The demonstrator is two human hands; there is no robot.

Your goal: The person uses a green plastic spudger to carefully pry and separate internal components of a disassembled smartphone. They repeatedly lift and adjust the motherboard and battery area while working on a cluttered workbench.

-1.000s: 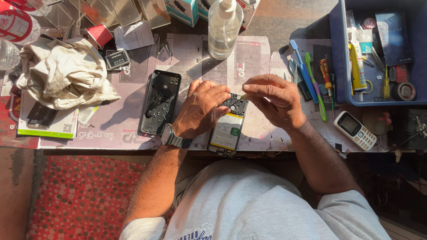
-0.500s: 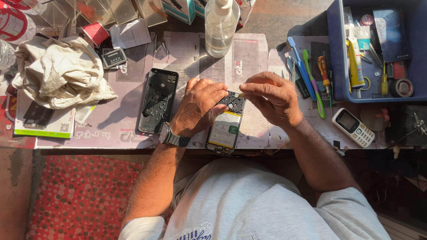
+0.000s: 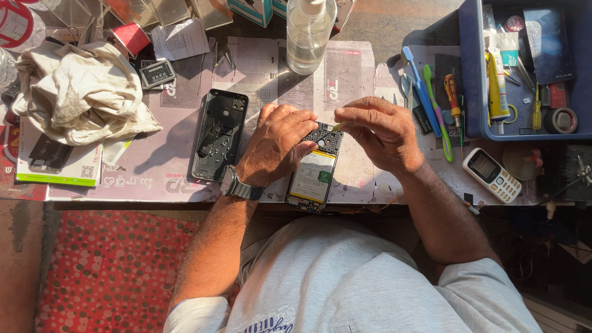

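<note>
Head view. Opened phone [image 3: 313, 169], at the table's near edge, middle. Left hand [image 3: 277, 145] clamps its upper left side; right hand [image 3: 379, 132] pinches a thin tool [image 3: 337, 126] onto the circuit board (tip barely visible). Detached back cover [image 3: 219, 135] lies just left. Advisable: steady grip, light pressure.
</note>
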